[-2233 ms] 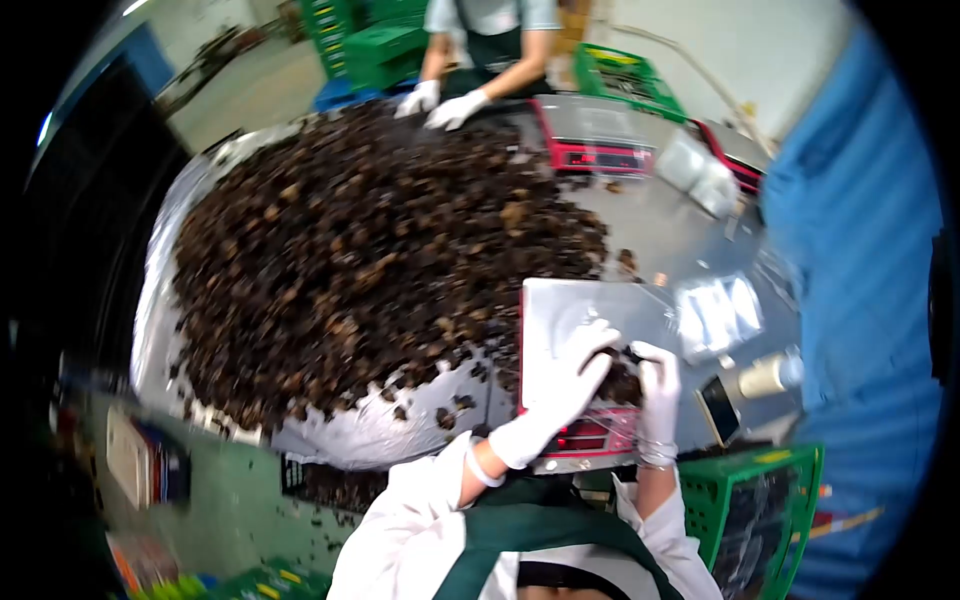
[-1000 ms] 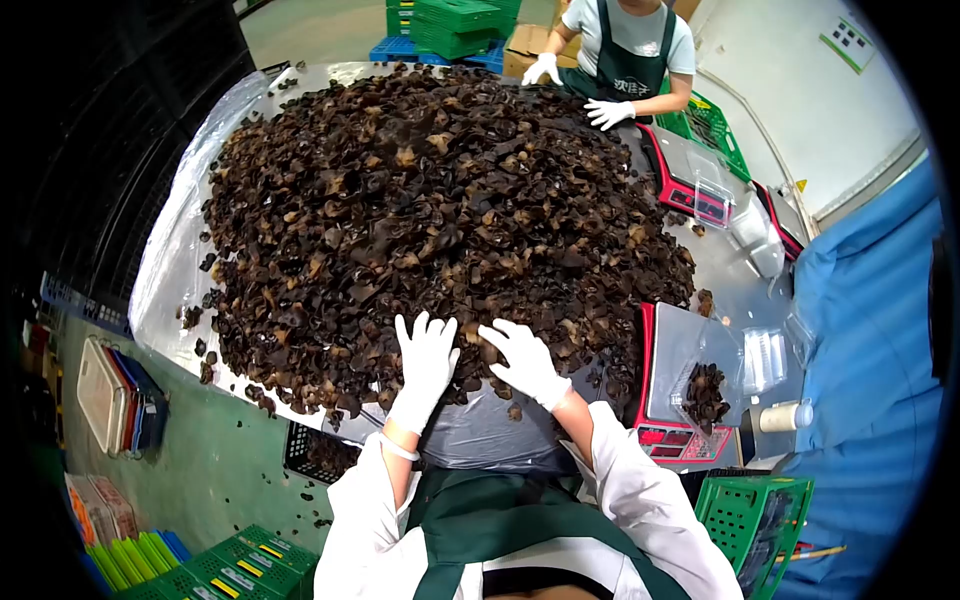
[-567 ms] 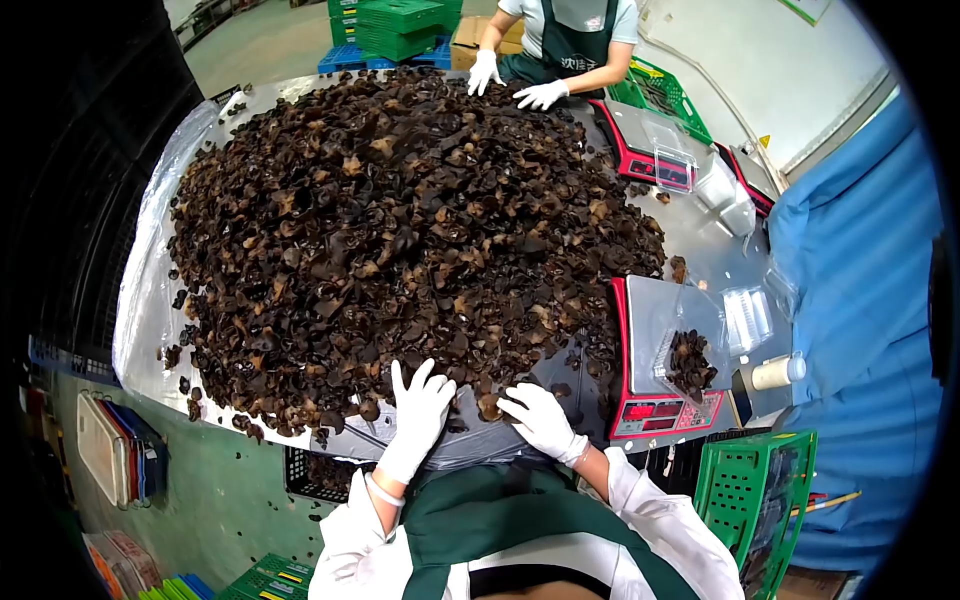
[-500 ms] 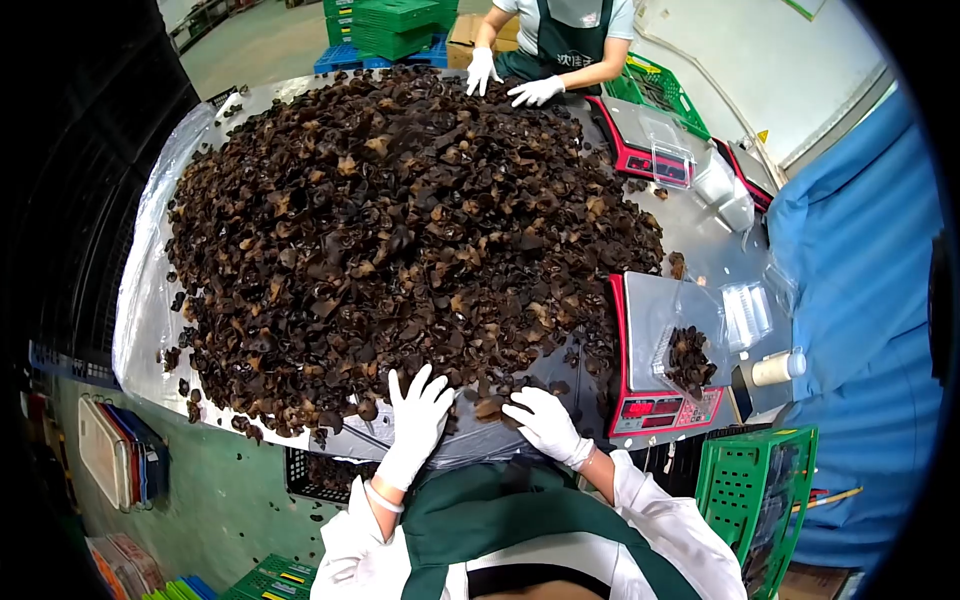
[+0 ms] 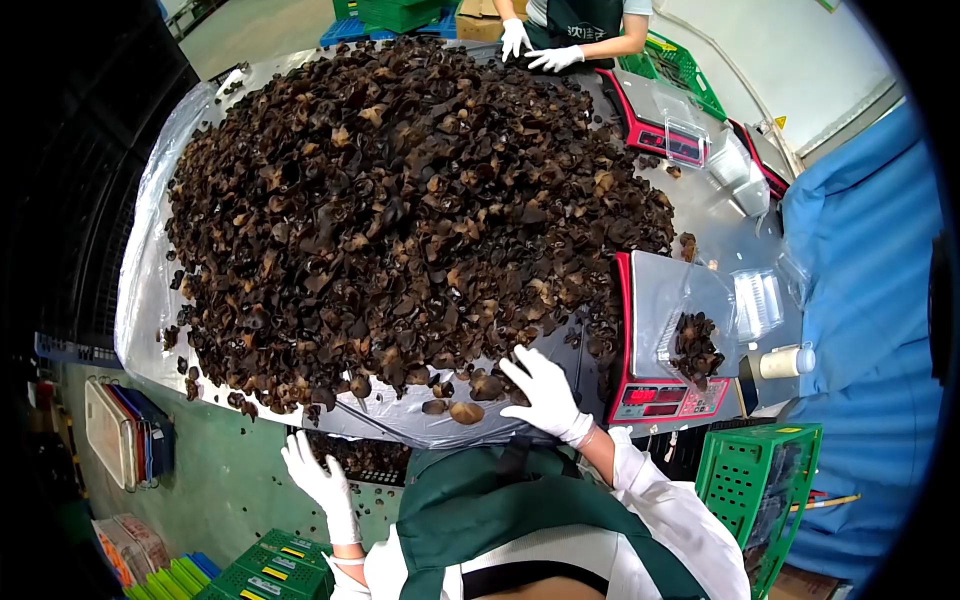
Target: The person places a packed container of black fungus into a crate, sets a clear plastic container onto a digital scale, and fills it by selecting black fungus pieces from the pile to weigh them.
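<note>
A big heap of dark brown wood ear mushrooms covers much of the plastic-covered table. My right hand, in a white glove, is over the table's near edge with fingers spread. Just left of it are a few loose mushroom pieces; whether the fingertips touch any is unclear. My left hand, also gloved, hangs off the table's front edge with its fingers apart and nothing seen in them. Close by, below the table, a dark crate holds mushroom pieces.
At right, a red scale bears a clear plastic box of mushrooms. Beside it are clear trays and a white bottle. A co-worker's gloved hands are at the far edge. Green crates flank me.
My left hand has left the heap's near edge and moved down and left, beyond the table edge. My right hand has shifted slightly upward. The view has tilted a little.
</note>
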`<state>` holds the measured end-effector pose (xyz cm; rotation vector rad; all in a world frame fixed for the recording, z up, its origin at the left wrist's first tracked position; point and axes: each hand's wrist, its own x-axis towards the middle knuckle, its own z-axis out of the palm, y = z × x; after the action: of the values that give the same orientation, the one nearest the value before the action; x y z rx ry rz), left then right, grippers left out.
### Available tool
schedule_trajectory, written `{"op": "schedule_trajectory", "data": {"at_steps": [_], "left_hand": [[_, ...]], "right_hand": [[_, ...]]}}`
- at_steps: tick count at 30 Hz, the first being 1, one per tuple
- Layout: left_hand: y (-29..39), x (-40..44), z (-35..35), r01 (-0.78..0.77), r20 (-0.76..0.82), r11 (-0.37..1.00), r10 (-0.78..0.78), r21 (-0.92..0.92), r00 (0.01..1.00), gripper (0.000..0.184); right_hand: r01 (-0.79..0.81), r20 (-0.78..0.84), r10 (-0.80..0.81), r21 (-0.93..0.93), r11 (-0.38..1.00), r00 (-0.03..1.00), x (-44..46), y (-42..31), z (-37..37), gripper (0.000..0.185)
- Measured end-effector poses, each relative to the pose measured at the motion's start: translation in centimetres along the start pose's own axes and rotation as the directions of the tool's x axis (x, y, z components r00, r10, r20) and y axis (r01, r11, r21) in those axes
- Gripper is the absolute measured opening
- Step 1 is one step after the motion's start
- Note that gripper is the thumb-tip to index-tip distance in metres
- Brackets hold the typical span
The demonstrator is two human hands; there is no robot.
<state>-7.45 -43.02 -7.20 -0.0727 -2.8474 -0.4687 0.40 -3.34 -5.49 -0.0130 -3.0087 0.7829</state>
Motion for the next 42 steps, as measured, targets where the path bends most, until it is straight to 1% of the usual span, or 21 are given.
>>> {"op": "schedule_trajectory", "data": {"at_steps": [3, 7, 11, 13, 15, 17, 20, 21, 23, 25, 29, 30, 31, 33, 35, 37, 38, 39, 40, 41, 42], "left_hand": [[3.4, 0.7, -0.2, -0.352, 0.002, 0.907, 0.362, -0.232, 0.932, 0.041], [10.5, 1.7, 1.0, -0.519, 0.147, 0.672, 0.674, -0.529, 0.724, 0.036], [13.4, 1.1, 4.6, -0.694, 0.16, 0.548, 0.824, -0.466, 0.543, 0.044], [14.3, 1.2, 5.9, -0.721, 0.107, 0.519, 0.838, -0.459, 0.535, 0.04], [14.4, 1.3, 6.9, -0.71, 0.102, 0.498, 0.847, -0.497, 0.522, 0.038], [14.7, 1.3, 7.0, -0.701, 0.097, 0.477, 0.856, -0.531, 0.508, 0.036], [14.4, 0.8, 6.5, -0.562, 0.223, 0.537, 0.817, -0.628, 0.532, 0.04], [14.7, 0.9, 6.3, -0.567, 0.224, 0.536, 0.82, -0.626, 0.527, 0.04], [15.8, 0.7, 6.1, -0.566, 0.125, 0.558, 0.77, -0.607, 0.626, 0.05], [17.1, 1.2, 5.8, -0.55, 0.181, 0.587, 0.764, -0.595, 0.62, 0.061], [19.0, 1.7, 5.8, -0.637, 0.219, 0.605, 0.784, -0.477, 0.581, 0.062], [18.6, 1.7, 6.6, -0.667, 0.254, 0.575, 0.815, -0.475, 0.521, 0.06], [18.1, 1.6, 7.3, -0.694, 0.29, 0.542, 0.84, -0.474, 0.458, 0.058], [17.7, 1.4, 7.8, -0.682, 0.267, 0.53, 0.846, -0.503, 0.461, 0.053], [17.6, 1.4, 7.6, -0.527, 0.183, 0.547, 0.786, -0.65, 0.59, 0.05], [18.1, 2.2, 6.6, -0.371, 0.168, 0.543, 0.705, -0.753, 0.689, 0.045], [18.5, 2.2, 6.2, -0.006, 0.334, 0.509, 0.574, -0.861, 0.748, 0.043], [18.9, 2.3, 5.5, 0.356, 0.516, 0.394, 0.456, -0.848, 0.725, 0.041], [19.5, 3.2, 4.2, 0.551, 0.645, 0.337, 0.379, -0.764, 0.663, 0.038], [20.0, 3.7, 4.1, 0.678, 0.688, 0.169, 0.336, -0.716, 0.643, 0.038], [19.8, 3.9, 4.7, 0.788, 0.694, -0.13, 0.404, -0.601, 0.596, 0.037]], "right_hand": [[0.134, 0.027, -0.135, 0.01, 0.991, 0.991, -0.6, -0.2, 0.1, 0.071], [-0.101, -0.262, 0.11, 0.049, 0.994, 0.959, -2.0, 0.6, -3.8, 0.053], [-0.294, -0.258, 0.359, 0.256, 0.921, 0.897, -4.3, 3.0, -4.0, 0.049], [-0.277, -0.251, 0.306, 0.146, 0.95, 0.918, -4.5, 1.8, -3.9, 0.054], [-0.246, -0.21, 0.244, 0.017, 0.969, 0.947, -4.1, 0.5, -3.3, 0.083], [-0.21, -0.184, 0.206, 0.003, 0.978, 0.961, -3.3, -0.5, -2.4, 0.095], [-0.156, -0.121, 0.151, -0.034, 0.987, 0.981, -2.1, -1.6, -0.6, 0.102], [-0.141, -0.113, 0.128, -0.116, 0.983, 0.985, -1.7, -2.0, 0.0, 0.099], [-0.099, -0.096, 0.081, -0.206, 0.973, 0.992, -1.2, -2.3, 0.2, 0.087], [-0.061, -0.101, 0.042, -0.189, 0.98, 0.994, -0.8, -1.3, 1.2, 0.078], [0.032, 0.014, -0.03, -0.217, 0.976, 0.999, 0.1, -0.5, 1.9, 0.05], [0.059, -0.065, -0.076, -0.231, 0.971, 0.995, 0.5, -0.9, 1.1, 0.033], [0.066, -0.062, -0.082, -0.231, 0.971, 0.995, 0.5, -0.5, 1.4, 0.033], [0.019, -0.195, -0.024, -0.026, 0.999, 0.98, 0.6, 0.5, 2.1, 0.024], [0.006, -0.35, 0.04, 0.128, 0.992, 0.936, 1.0, 1.0, 1.9, 0.021], [-0.042, -0.313, 0.256, 0.557, 0.829, 0.915, 1.8, 1.0, 1.0, 0.021], [-0.403, 0.202, 0.504, 0.854, 0.33, 0.84, 1.7, 0.7, -0.8, 0.023], [-0.324, 0.21, 0.477, 0.93, 0.171, 0.853, 2.0, 1.7, -0.3, 0.029], [-0.27, 0.318, 0.457, 0.948, -0.169, 0.83, 2.1, 1.8, -0.6, 0.033], [-0.19, 0.412, 0.4, 0.851, -0.489, 0.819, 2.2, 1.8, -0.8, 0.037], [-0.129, 0.409, 0.283, 0.735, -0.665, 0.867, 2.6, 1.7, -0.8, 0.042]]}}
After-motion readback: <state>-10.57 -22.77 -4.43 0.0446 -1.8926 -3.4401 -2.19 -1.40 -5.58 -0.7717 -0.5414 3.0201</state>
